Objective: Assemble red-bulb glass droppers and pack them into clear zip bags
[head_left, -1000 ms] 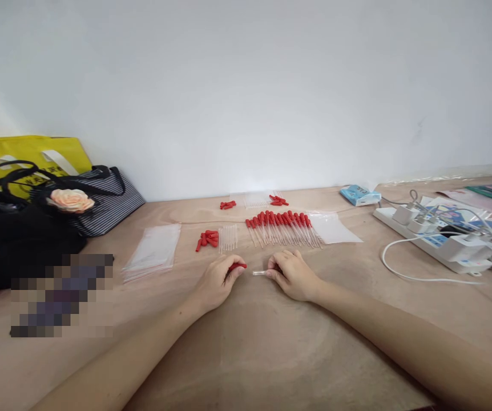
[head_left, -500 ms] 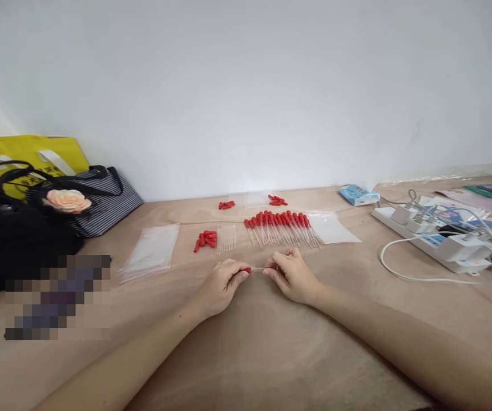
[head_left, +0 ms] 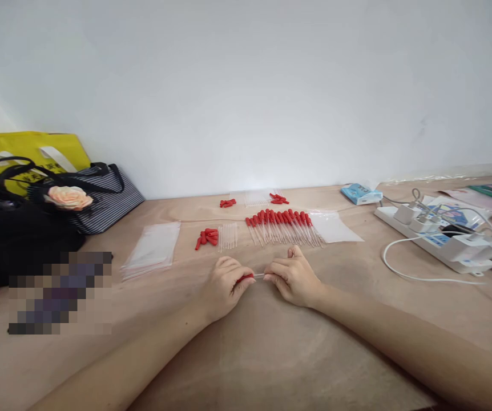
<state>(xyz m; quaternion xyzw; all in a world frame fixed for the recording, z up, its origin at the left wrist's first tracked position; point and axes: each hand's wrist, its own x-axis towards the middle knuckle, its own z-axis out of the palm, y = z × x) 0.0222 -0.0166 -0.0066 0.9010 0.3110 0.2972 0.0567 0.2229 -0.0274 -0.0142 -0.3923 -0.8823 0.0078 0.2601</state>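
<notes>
My left hand [head_left: 228, 288] is closed on a red rubber bulb [head_left: 246, 278], pinching it between thumb and fingers. A thin clear dropper tube [head_left: 259, 276] runs from the bulb into my right hand [head_left: 294, 278], whose fingertips pinch it. Just beyond my hands lies a row of red-topped droppers [head_left: 278, 222], side by side with their tips toward me. Left of that row are several loose clear tubes [head_left: 228, 235] and a small pile of red bulbs [head_left: 207, 237].
Clear plastic bags [head_left: 152, 248] lie on the left, with another bag [head_left: 335, 226] beside the droppers. More red bulbs [head_left: 228, 203] are near the wall. A power strip [head_left: 434, 242] with chargers and cables is on the right; bags [head_left: 109, 197] stand at the left.
My hands have come slightly closer together, and less of the clear tube shows between them. More of the red bulb shows along my left fingers. The view has shifted a little.
</notes>
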